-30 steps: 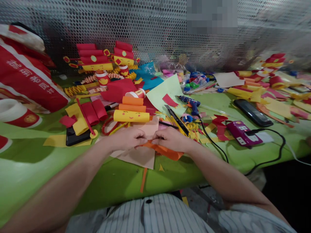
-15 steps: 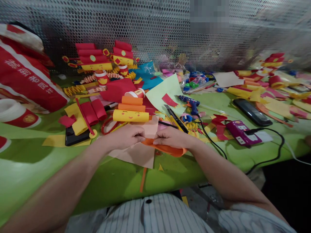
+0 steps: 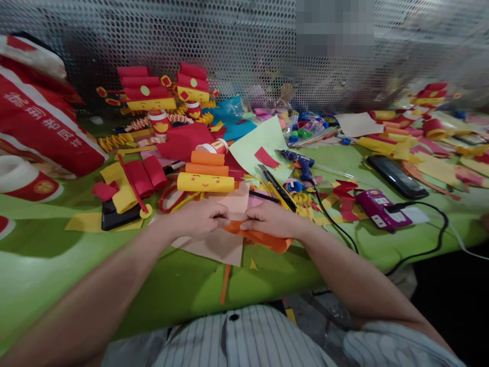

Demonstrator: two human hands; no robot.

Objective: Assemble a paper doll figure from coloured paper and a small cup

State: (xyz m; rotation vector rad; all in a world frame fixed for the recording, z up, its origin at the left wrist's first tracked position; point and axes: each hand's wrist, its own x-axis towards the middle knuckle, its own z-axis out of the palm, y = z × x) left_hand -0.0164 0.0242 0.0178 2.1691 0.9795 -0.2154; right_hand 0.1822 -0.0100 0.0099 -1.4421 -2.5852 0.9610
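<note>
Both my hands grip a strip of orange paper (image 3: 267,239) low over the table. My left hand (image 3: 202,218) pinches its left end, and my right hand (image 3: 269,219) is closed on it a little farther right. The strip's right part bends down and curls below my right hand. Beneath lies a pale pink sheet (image 3: 214,247). Just beyond my left hand rests a yellow paper roll with a drawn smiling face (image 3: 205,182), with orange paper rolls (image 3: 207,164) behind it. Red-handled scissors (image 3: 168,198) lie partly hidden beside my left hand.
A box cutter (image 3: 278,188) and a blue glue gun (image 3: 301,163) lie beyond my right hand. To the right are a purple power strip (image 3: 382,209) with a black cable and a phone (image 3: 397,176). Finished paper figures (image 3: 148,92) stand at the back left, near a red bag (image 3: 42,112).
The curled right part of the orange strip has flattened and dips slightly lower. Both hands stay almost in place, still gripping it.
</note>
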